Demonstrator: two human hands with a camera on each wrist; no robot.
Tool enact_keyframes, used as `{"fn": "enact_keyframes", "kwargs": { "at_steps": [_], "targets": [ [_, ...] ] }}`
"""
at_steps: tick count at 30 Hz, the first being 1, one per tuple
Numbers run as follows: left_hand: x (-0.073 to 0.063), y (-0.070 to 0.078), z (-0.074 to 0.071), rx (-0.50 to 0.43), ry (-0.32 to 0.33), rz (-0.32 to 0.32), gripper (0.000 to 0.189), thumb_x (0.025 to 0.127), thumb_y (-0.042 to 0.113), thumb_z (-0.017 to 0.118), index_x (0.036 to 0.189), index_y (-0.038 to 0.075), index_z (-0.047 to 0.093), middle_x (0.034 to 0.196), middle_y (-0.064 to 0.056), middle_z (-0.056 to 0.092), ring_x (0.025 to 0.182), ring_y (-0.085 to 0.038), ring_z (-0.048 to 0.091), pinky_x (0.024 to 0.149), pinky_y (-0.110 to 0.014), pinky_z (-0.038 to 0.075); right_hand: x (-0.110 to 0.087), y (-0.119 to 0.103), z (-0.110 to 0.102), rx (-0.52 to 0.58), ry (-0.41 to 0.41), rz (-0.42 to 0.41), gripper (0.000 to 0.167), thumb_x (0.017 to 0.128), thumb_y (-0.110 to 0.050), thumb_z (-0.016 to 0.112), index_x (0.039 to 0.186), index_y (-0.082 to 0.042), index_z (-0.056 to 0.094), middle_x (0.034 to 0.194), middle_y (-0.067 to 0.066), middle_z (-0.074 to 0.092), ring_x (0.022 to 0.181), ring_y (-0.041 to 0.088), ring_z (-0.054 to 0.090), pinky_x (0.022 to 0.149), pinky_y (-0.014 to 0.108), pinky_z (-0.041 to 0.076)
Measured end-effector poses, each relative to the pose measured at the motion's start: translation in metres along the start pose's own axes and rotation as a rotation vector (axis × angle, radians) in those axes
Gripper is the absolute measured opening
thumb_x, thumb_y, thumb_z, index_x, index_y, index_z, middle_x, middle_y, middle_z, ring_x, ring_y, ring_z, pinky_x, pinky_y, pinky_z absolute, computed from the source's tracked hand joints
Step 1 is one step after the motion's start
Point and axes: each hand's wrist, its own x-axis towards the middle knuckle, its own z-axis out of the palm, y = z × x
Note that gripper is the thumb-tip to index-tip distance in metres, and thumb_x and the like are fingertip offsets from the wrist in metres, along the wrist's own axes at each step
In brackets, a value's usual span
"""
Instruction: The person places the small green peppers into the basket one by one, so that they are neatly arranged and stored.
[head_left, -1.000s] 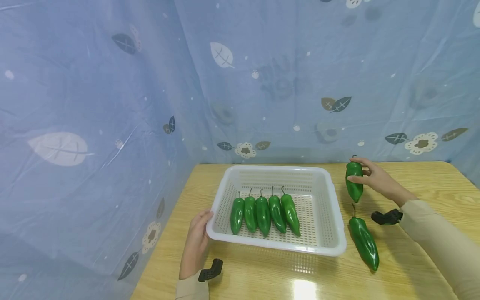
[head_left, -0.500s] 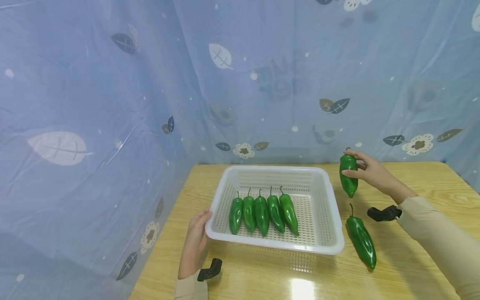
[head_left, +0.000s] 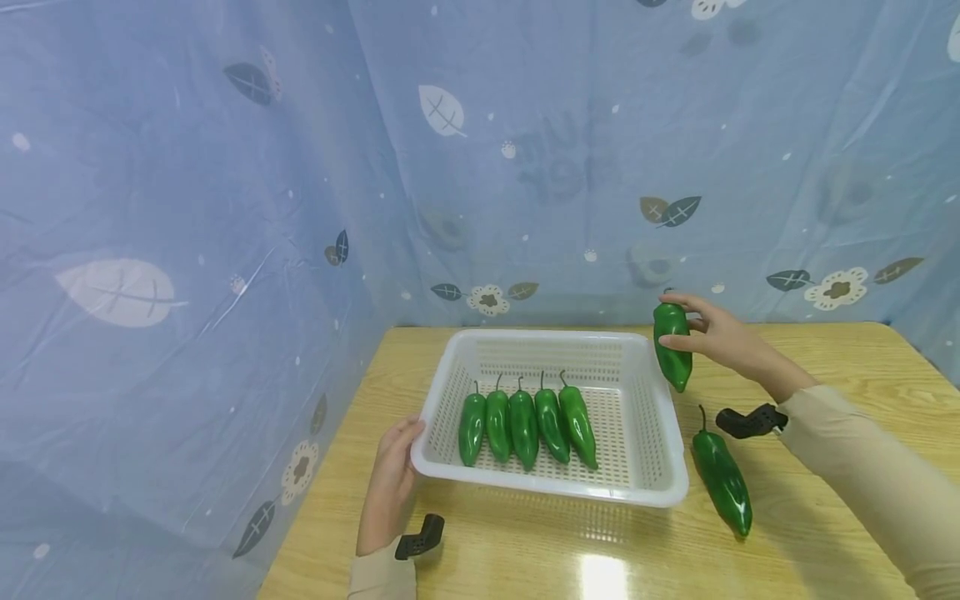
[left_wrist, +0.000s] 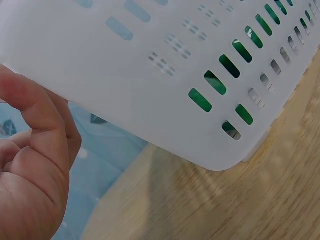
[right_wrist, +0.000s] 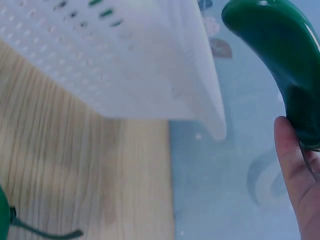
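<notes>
A white plastic basket [head_left: 551,490] with slotted walls stands on the wooden table, holding several green chili peppers [head_left: 525,429] side by side, stems pointing away. My left hand [head_left: 396,457] grips the basket's rim at its near left corner; in the left wrist view its fingers curl at the rim's edge. In my right hand [head_left: 723,337] another green pepper [head_left: 672,350] is pinched between thumb and fingers, stem up, raised beside the basket's far right corner. In the right wrist view that pepper [right_wrist: 280,55] hangs clear of the basket wall.
One more green pepper [head_left: 722,482] lies on the table [head_left: 847,492] right of the basket, beneath my right forearm. A blue curtain [head_left: 540,167] with leaf and flower prints hangs behind the table and along its left side.
My right hand has carried its pepper leftward and slightly upward, from above the table's right part to the basket's right rim. The left hand and basket stay in place.
</notes>
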Motion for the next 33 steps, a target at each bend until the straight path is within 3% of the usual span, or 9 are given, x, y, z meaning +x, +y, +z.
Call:
{"fn": "enact_keyframes", "kwargs": {
  "at_steps": [8, 13, 19, 23, 26, 30, 33],
  "targets": [
    [0.002, -0.001, -0.002, 0.012, -0.018, 0.025, 0.045, 0.096, 0.019, 0.051, 0.130, -0.010, 0.042, 0.122, -0.011, 0.057, 0.111, -0.019, 0.061, 0.092, -0.032, 0.053, 0.009, -0.024, 0.015, 0.020, -0.063, 0.002, 0.074, 0.093, -0.031, 0.061, 0.151, -0.015, 0.018, 0.147, 0.027, 0.029, 0.130, 0.050, 0.036, 0.094, 0.063, 0.043],
    [0.003, -0.002, -0.004, 0.002, -0.008, 0.033, 0.044, 0.096, 0.017, 0.051, 0.129, -0.010, 0.043, 0.118, -0.010, 0.058, 0.106, -0.016, 0.062, 0.090, -0.031, 0.054, 0.020, -0.038, 0.030, 0.005, -0.101, 0.002, 0.075, 0.091, -0.032, 0.063, 0.149, -0.011, 0.022, 0.144, 0.027, 0.032, 0.128, 0.050, 0.038, 0.092, 0.057, 0.048],
    [0.004, -0.004, -0.005, -0.003, -0.008, 0.031, 0.043, 0.096, 0.018, 0.052, 0.128, -0.009, 0.044, 0.116, -0.007, 0.060, 0.105, -0.016, 0.063, 0.090, -0.031, 0.054, 0.036, -0.050, 0.052, -0.056, -0.116, -0.011, 0.073, 0.087, -0.027, 0.068, 0.145, -0.004, 0.030, 0.128, 0.027, 0.048, 0.108, 0.041, 0.057, 0.079, 0.043, 0.055],
    [0.003, -0.005, -0.005, 0.002, -0.018, 0.038, 0.043, 0.096, 0.018, 0.052, 0.128, -0.010, 0.044, 0.114, -0.006, 0.060, 0.104, -0.016, 0.063, 0.089, -0.031, 0.054, 0.043, -0.055, 0.066, -0.112, -0.129, -0.038, 0.069, 0.086, -0.023, 0.069, 0.142, 0.000, 0.035, 0.121, 0.025, 0.052, 0.101, 0.036, 0.061, 0.074, 0.038, 0.056],
    [0.003, -0.006, -0.005, 0.002, -0.027, 0.045, 0.043, 0.096, 0.018, 0.052, 0.128, -0.011, 0.044, 0.113, -0.005, 0.061, 0.104, -0.016, 0.063, 0.089, -0.030, 0.054, 0.046, -0.060, 0.074, -0.183, -0.130, -0.055, 0.068, 0.085, -0.024, 0.070, 0.139, 0.002, 0.038, 0.120, 0.026, 0.052, 0.101, 0.037, 0.060, 0.076, 0.041, 0.055],
    [0.003, -0.006, -0.004, -0.013, -0.028, 0.044, 0.043, 0.096, 0.017, 0.051, 0.128, -0.011, 0.044, 0.114, -0.006, 0.061, 0.106, -0.017, 0.063, 0.090, -0.031, 0.054, 0.048, -0.062, 0.085, -0.288, -0.123, -0.035, 0.071, 0.084, -0.032, 0.071, 0.140, 0.000, 0.040, 0.130, 0.028, 0.047, 0.116, 0.044, 0.050, 0.087, 0.051, 0.050],
    [0.003, -0.007, -0.004, -0.031, -0.026, 0.040, 0.041, 0.096, 0.015, 0.051, 0.128, -0.010, 0.045, 0.116, -0.008, 0.060, 0.107, -0.019, 0.062, 0.091, -0.032, 0.054, 0.048, -0.061, 0.093, -0.340, -0.129, -0.015, 0.072, 0.084, -0.034, 0.070, 0.140, 0.000, 0.040, 0.132, 0.029, 0.046, 0.117, 0.044, 0.047, 0.087, 0.052, 0.048]
  ]
}}
